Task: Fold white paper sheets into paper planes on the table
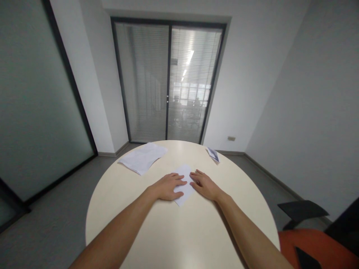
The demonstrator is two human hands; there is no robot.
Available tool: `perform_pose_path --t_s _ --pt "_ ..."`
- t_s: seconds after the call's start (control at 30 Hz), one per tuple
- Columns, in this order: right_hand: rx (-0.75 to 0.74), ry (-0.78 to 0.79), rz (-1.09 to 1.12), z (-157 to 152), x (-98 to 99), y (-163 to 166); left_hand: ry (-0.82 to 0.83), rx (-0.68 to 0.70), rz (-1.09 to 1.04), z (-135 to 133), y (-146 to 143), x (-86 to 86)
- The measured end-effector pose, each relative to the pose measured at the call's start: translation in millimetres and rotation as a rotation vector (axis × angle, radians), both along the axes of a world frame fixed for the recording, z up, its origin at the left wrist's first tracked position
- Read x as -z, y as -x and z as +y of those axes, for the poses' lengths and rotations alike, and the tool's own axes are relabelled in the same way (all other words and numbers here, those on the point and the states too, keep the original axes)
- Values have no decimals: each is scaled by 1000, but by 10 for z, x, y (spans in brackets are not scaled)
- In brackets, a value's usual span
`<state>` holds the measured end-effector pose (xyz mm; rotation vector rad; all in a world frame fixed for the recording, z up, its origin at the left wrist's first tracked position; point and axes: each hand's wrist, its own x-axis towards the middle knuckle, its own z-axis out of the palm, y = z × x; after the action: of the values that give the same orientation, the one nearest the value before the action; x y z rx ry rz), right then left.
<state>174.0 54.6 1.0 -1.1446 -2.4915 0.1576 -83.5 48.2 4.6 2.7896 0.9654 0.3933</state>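
Observation:
A small white sheet of paper [184,198] lies on the round cream table [174,239], one corner pointing toward me. My left hand [169,186] rests on its left side with the fingers spread over it. From the other side, my right hand [204,184] reaches to the paper's right edge, fingertips on or just above it, fingers extended. Parts of the sheet are hidden under both hands. Neither hand grips anything.
At the table's far left lies a larger creased white sheet [143,157]. A folded paper piece [213,154] with a dark side sits near the far right edge. An orange chair [314,246] with black armrests stands at the right. Behind are glass doors [168,82] with blinds.

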Motion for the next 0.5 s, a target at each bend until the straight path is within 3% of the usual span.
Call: perform_pose_path --t_s 0.2,0.5 --pt "-83 7 3 -32 -52 41 -64 -93 10 10 -14 56" --pt "-127 47 71 -15 -59 29 -22 -78 39 -27 10 38"
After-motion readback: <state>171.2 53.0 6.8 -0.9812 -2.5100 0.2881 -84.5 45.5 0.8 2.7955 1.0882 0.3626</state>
